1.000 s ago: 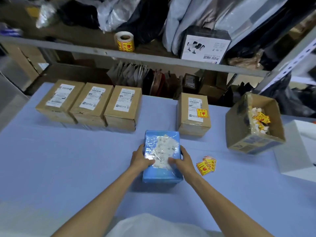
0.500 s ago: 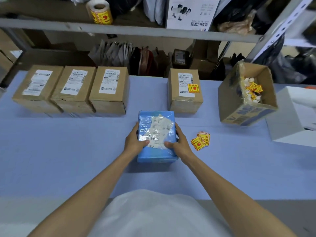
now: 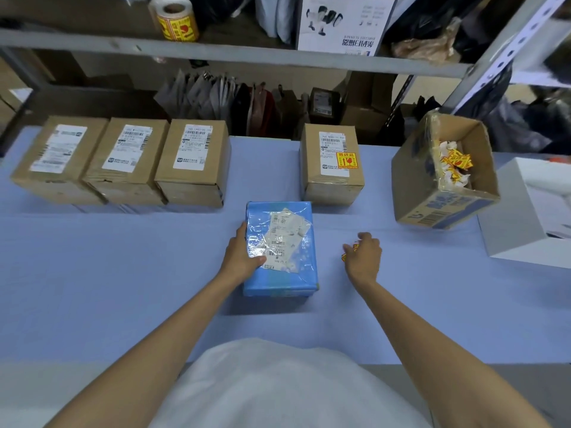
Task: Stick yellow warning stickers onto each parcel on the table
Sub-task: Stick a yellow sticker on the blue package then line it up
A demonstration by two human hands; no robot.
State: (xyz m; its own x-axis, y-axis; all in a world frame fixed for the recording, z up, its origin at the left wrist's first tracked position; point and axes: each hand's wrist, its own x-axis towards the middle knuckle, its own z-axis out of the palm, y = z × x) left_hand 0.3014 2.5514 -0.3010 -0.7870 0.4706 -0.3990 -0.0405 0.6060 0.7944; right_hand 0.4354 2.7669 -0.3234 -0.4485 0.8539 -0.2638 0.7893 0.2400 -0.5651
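A blue plastic-wrapped parcel (image 3: 287, 273) with a crumpled white label lies in the middle of the blue table. My left hand (image 3: 242, 257) grips its left side, thumb on top. My right hand (image 3: 364, 257) is off the parcel, to its right, fingers curled down over a small pile of yellow warning stickers (image 3: 350, 250) that it mostly hides. Behind the parcel stands a cardboard parcel (image 3: 330, 183) bearing a yellow sticker (image 3: 347, 160). Three cardboard parcels (image 3: 126, 163) with white labels only stand in a row at the back left.
A tilted open carton (image 3: 438, 208) holding sticker scraps sits at the right, with a white box (image 3: 522, 217) beyond it. A roll of yellow stickers (image 3: 174, 20) stands on the metal shelf (image 3: 247, 55) above the table's far edge.
My right hand has let go of the blue parcel and moved right onto the sticker pile. My left hand still holds the parcel. The camera tilted down slightly.
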